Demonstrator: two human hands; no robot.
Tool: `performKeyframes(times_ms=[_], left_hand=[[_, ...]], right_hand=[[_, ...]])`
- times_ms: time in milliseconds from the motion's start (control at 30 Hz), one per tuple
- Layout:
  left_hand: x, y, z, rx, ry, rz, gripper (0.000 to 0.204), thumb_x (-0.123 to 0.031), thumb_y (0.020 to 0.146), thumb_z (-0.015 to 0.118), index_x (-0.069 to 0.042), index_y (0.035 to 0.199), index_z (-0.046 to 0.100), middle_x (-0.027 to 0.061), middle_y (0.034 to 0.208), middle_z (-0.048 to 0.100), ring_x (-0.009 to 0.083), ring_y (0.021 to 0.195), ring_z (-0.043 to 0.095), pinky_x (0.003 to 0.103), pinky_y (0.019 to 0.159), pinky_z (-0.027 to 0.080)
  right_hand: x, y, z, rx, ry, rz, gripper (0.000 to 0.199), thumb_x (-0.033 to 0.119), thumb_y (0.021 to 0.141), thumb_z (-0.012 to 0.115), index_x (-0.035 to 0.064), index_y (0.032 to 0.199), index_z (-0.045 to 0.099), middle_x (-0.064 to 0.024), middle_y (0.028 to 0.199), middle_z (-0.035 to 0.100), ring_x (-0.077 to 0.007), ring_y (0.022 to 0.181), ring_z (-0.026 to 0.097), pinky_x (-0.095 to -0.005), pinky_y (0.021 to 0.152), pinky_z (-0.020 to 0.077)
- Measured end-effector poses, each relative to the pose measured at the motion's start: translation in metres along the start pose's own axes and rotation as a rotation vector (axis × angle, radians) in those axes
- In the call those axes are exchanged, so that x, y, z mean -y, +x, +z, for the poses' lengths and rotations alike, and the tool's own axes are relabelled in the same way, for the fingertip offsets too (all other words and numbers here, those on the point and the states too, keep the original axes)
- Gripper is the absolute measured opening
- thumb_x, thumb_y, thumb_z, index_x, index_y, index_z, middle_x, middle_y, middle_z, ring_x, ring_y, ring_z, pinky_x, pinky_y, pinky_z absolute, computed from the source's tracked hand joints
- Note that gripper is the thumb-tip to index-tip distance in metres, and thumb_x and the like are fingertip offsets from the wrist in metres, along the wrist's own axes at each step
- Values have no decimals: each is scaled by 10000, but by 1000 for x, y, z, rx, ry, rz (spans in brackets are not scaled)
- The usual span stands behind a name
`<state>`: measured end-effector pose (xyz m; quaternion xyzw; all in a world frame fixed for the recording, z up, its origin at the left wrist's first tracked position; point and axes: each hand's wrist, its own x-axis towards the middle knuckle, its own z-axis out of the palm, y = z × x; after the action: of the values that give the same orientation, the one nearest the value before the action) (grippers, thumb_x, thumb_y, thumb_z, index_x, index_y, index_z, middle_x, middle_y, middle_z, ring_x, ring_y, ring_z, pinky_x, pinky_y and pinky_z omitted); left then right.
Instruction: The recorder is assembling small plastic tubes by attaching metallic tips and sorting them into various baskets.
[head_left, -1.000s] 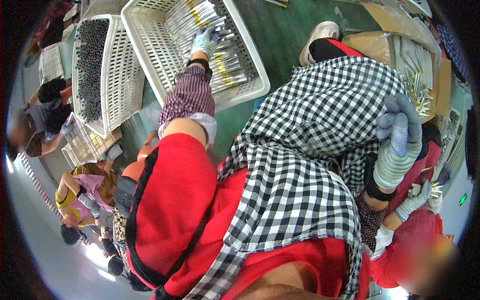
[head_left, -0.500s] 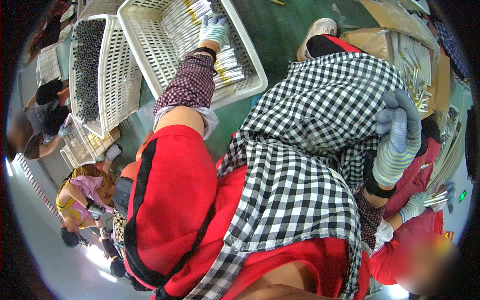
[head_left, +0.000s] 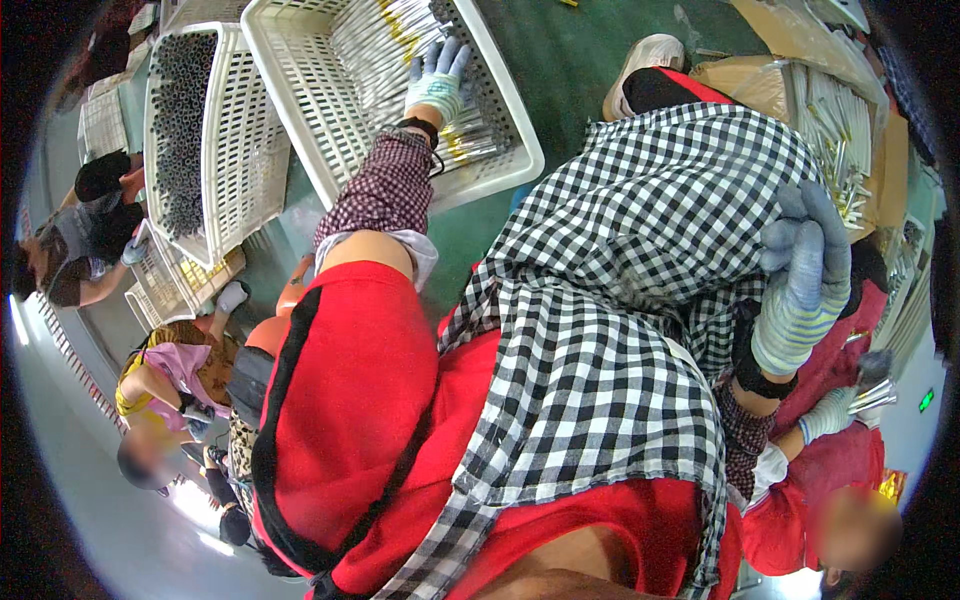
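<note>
Your work looks partway along. In front of you, the perforated white crate (head_left: 305, 95) on the green floor (head_left: 560, 85) carries a layer of rods laid roughly side by side; they do not cover its near left part, where slotted plastic shows. To its left, a second white crate (head_left: 245, 150) is densely packed with dark tubes (head_left: 183, 130). At your right, an open cardboard box (head_left: 892, 170) has similar rods lying in it, so some material appears to be left; how much cannot be told.

Your gloved left hand (head_left: 437, 82) is palm down on the rods, its fingers spread, with no grip showing. Your gloved right hand (head_left: 803, 275) is raised near the box, fingers bent; you cannot tell whether it pinches anything.

By count, largest first: two large white crates close to you, one cardboard box, two hands of your own. The slim silvery rods with yellow parts (head_left: 375, 60) and the dark tubes are too many and too small to count.
</note>
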<state>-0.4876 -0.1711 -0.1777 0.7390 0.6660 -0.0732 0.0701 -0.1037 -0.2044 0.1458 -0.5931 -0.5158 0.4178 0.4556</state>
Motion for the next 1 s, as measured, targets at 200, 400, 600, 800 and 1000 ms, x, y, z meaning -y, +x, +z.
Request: performKeyframes(times_ms=[200, 400, 600, 800, 1000], left_hand=[[49, 7, 27, -380, -416, -235, 690, -413, 806, 567, -113, 1371, 311, 142, 1438, 286, 307, 1330, 266, 483, 1079, 210], [21, 20, 3, -55, -159, -333, 705, -452, 817, 543, -154, 1397, 275, 77, 1459, 261, 327, 1346, 235, 560, 1083, 121], [22, 73, -12, 321, 262, 31, 594, -465, 872, 383, -159, 1380, 350, 104, 1450, 306, 300, 1345, 257, 500, 1086, 156], [50, 46, -33, -119, -556, -156, 455, -326, 795, 613, -141, 1204, 538, 150, 1251, 513, 316, 1172, 462, 412, 948, 408], [66, -22, -3, 70, -216, -327, 788, -380, 669, 747, -127, 1319, 379, 186, 1328, 385, 351, 1212, 401, 449, 994, 378]], right_hand=[[-2, -3, -1, 22, 17, 35, 284, 103, 906, 521, -14, 1161, 562, -155, 1012, 644, -55, 669, 580, -140, 545, 421], [-3, -4, -2, 5, -19, 14, 273, 91, 902, 521, -12, 1150, 574, -147, 1010, 645, -63, 671, 579, -148, 561, 426], [-4, -5, 3, 18, -22, 31, 275, 92, 902, 530, -17, 1151, 570, -145, 992, 647, -56, 665, 561, -150, 555, 415], [-6, -5, 1, -12, -29, 15, 270, 105, 909, 524, -8, 1149, 573, -145, 990, 645, -51, 662, 550, -145, 558, 407], [-9, -3, -2, 12, -17, -35, 282, 122, 886, 557, -8, 1136, 579, -150, 979, 657, -67, 657, 584, -150, 547, 431]])
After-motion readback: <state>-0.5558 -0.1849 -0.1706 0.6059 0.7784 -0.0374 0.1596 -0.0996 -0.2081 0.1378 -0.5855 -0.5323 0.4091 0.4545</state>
